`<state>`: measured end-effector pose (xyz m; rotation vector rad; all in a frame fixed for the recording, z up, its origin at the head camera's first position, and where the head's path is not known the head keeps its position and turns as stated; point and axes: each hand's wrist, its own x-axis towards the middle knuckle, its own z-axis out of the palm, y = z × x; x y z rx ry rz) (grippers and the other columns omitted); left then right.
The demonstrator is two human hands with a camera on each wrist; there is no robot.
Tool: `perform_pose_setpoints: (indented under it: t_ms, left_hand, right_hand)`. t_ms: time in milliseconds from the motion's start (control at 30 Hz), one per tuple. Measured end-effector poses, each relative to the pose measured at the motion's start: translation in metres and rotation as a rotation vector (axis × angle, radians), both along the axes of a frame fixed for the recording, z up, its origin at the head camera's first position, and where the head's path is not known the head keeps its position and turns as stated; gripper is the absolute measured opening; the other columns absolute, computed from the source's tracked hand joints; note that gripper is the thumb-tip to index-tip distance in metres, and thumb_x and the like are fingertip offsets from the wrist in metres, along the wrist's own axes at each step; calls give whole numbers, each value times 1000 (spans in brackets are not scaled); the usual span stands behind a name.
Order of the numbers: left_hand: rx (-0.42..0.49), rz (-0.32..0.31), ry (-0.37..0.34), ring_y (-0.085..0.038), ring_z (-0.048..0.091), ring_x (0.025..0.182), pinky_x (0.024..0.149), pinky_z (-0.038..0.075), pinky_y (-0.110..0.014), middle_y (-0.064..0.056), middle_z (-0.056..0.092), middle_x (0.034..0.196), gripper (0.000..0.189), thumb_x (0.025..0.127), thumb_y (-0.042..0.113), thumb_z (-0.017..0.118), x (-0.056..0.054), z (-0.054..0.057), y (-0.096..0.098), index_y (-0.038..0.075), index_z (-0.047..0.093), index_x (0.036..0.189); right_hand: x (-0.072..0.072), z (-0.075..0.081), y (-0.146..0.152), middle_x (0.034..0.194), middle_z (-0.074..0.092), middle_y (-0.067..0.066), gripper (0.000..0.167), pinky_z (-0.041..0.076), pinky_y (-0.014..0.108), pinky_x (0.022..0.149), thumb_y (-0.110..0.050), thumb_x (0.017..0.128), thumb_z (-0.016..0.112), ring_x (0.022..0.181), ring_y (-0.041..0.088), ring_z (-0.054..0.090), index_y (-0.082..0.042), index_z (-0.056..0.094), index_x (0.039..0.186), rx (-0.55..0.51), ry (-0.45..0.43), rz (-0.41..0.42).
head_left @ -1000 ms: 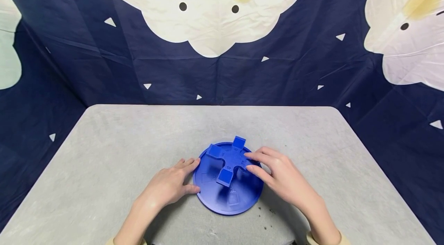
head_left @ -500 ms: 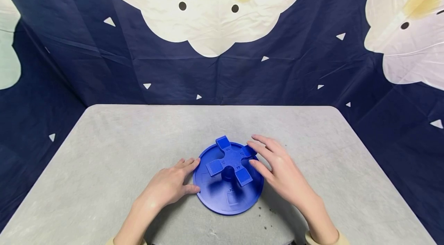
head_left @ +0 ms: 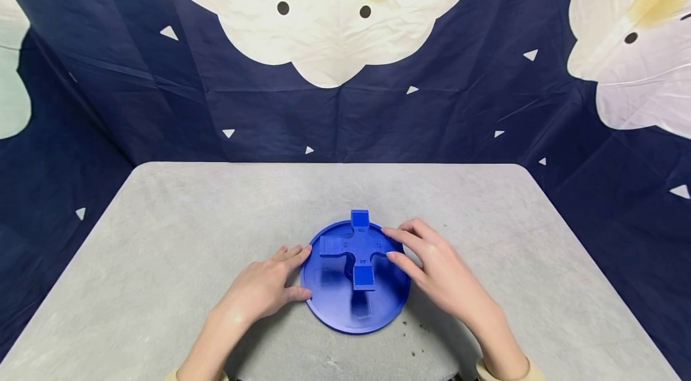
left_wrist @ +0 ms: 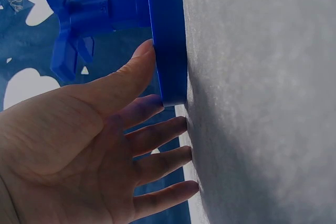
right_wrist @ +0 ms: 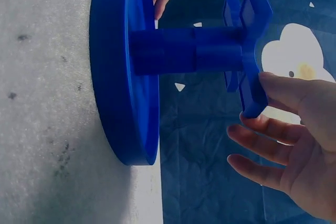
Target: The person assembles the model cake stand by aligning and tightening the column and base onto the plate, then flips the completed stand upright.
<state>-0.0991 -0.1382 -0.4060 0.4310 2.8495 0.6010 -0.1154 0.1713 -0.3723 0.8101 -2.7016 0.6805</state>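
Note:
A round blue base plate (head_left: 335, 312) with a raised rim lies flat on the table. From its middle rises a blue post (right_wrist: 178, 51), topped by a blue four-armed cross piece (head_left: 360, 246) with small numbers on its arms. At the plate's left side my left hand (head_left: 261, 286) has its thumb and index finger touching the rim, fingers spread and straight, the other fingertips at the tabletop. My right hand (head_left: 439, 267) pinches the cross piece's right arm between thumb and index finger, covering that arm's end in the head view.
The grey table (head_left: 227, 201) runs back to a dark blue curtain (head_left: 178, 111) printed with white clouds and triangles. A few dark specks (head_left: 412, 333) mark the tabletop right of the plate.
The cross piece has turned clockwise seen from above, its arms now pointing straight front, back, left and right. My right hand spread its fingers, then closed in again. My left hand stayed still.

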Motion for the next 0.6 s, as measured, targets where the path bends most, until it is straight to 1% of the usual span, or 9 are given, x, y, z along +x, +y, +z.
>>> perform_pose_setpoints:
  t_ms: [133,233,367,500,600]
  left_hand:
    - [-3,0,-7,-45,46,146,110,44,-67,-12,52,158,80,85,47,79,0,1,1,13,52,152]
    - [-4,0,-9,-45,46,146,111,44,-67,-12,51,158,81,85,48,79,0,1,1,13,52,152]
    - [-3,0,-11,-45,45,146,111,44,-67,-11,51,158,81,85,48,79,0,1,0,13,51,152]
    - [-5,1,-15,-44,46,146,111,44,-67,-11,51,158,81,85,48,79,0,1,0,13,51,152]
    - [-8,1,-13,-44,46,146,111,44,-67,-11,51,158,80,85,47,79,-1,2,1,14,51,153]
  right_hand:
    - [1,1,1,113,64,-13,38,55,29,80,-34,98,71,93,2,59,-23,69,134,-1,-1,11]
    - [3,3,1,110,62,-16,35,54,26,78,-36,97,71,90,-1,56,-25,71,131,8,-20,5]
    - [5,5,0,109,61,-19,31,54,24,77,-37,97,72,90,-2,57,-26,73,126,19,-40,-2]
    - [5,6,0,111,62,-17,33,56,25,78,-39,97,72,92,-1,58,-26,72,126,28,-33,1]
    - [4,6,1,119,63,-13,36,58,30,86,-40,95,73,103,2,61,-26,71,129,25,-11,14]
